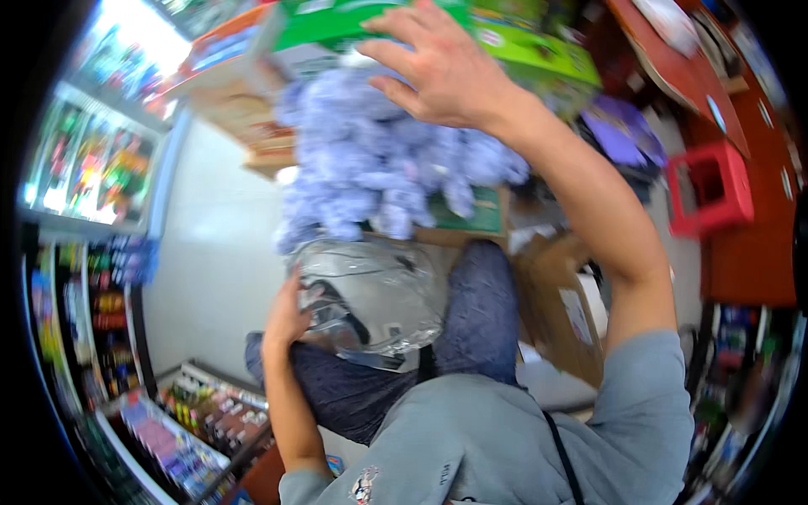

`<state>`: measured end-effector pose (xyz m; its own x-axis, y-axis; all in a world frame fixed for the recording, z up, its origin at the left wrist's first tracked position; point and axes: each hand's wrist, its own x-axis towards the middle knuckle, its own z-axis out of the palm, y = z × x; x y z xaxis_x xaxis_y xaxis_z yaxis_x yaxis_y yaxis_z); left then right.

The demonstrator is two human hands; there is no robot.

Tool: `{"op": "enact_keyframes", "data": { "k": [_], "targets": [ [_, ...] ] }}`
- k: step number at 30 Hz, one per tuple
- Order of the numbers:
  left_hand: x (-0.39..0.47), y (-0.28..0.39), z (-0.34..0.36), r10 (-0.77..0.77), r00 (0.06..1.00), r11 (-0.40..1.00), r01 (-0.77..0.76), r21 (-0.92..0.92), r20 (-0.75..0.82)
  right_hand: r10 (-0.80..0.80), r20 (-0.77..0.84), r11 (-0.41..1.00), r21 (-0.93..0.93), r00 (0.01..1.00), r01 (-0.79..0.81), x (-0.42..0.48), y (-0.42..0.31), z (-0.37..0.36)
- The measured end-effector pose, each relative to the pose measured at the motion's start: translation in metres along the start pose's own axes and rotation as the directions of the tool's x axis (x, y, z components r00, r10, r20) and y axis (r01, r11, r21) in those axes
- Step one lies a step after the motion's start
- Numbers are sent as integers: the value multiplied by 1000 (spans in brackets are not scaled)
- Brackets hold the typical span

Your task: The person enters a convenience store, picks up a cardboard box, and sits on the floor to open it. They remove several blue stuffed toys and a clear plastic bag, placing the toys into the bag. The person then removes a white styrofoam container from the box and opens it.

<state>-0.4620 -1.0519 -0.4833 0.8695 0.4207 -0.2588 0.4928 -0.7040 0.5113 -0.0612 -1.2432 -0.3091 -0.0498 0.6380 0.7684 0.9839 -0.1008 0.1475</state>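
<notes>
A clear plastic bag (pixel 385 297) with dark items inside lies across my lap, against my thighs. My left hand (pixel 287 315) grips its left edge. My right hand (pixel 429 69) is raised with its fingers apart and nothing in it, in front of a heap of fluffy lavender plush toys (pixel 353 164). The toys are blurred, so their exact shapes cannot be told. Beneath them shows part of a green box (pixel 473 211). Beyond my right fingertips is a bright green box (pixel 341 25).
An open cardboard box (pixel 562 303) stands by my right leg. Farther right are a red plastic stool (pixel 710 189) and reddish wooden furniture (pixel 748 252). Glass display cases (pixel 95 164) and a tray of small packaged goods (pixel 189 416) line the left, beside pale floor (pixel 208 252).
</notes>
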Motion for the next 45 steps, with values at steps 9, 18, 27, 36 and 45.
{"op": "enact_keyframes", "data": {
  "k": [9, 18, 27, 36, 45],
  "targets": [
    [-8, -9, 2, -20, 998, 992, 11, 129, 67, 826, 542, 368, -312, 154, -876, -285, 38, -293],
    [17, -10, 9, -11, 997, 987, -3, 163, 81, 876, 147, -172, -796, -460, -581, -562, -57, -204],
    [11, -12, 14, -80, 993, 979, 63, 194, 84, 940, -214, -332, -751, -265, -571, -585, -74, -164],
    [10, 2, 19, -107, 990, 981, 91, 172, 87, 956, -41, -194, -833, -292, -518, -613, -71, -167],
    [4, 26, 19, -113, 988, 982, 96, 162, 101, 857, 372, 182, -866, -356, -466, -599, -42, -201]
  ]
}}
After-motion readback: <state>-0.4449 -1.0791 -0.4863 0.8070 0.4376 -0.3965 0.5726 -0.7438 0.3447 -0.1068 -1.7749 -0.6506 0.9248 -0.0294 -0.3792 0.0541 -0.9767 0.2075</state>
